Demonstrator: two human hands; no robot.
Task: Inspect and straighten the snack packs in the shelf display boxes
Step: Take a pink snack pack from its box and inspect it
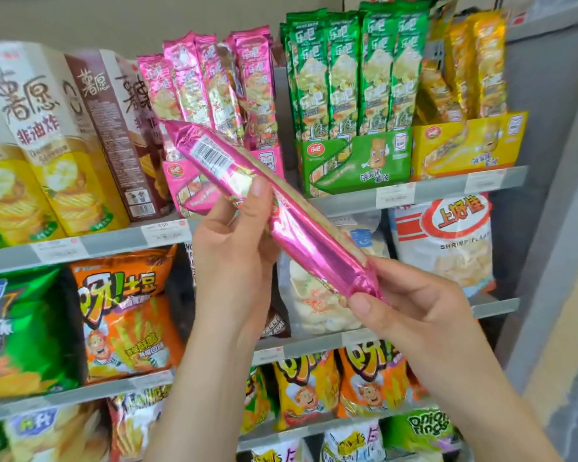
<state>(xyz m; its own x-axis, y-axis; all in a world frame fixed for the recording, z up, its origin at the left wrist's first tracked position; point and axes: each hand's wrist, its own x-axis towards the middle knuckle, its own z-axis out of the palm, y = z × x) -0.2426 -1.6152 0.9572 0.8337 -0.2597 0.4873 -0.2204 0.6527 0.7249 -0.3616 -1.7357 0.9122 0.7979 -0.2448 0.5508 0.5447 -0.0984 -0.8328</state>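
I hold a long pink foil snack pack (301, 225) slanted in front of the shelf, barcode side facing me. My left hand (237, 238) grips its middle, thumb on top. My right hand (411, 305) pinches its lower right end. Behind it stands the pink display box (267, 161) with several pink packs (211, 81) leaning unevenly. To the right a green display box (357, 161) holds upright green packs (354, 71), and a yellow display box (467, 145) holds yellow packs (474, 68), some of them tilted.
Tall potato-chip cartons (57, 138) fill the top shelf's left side. The shelf edge (441, 188) carries price tags. Lower shelves hold chip bags, among them an orange bag (127, 315) and a white shrimp-chip bag (447, 241). A grey upright (548, 195) borders the right.
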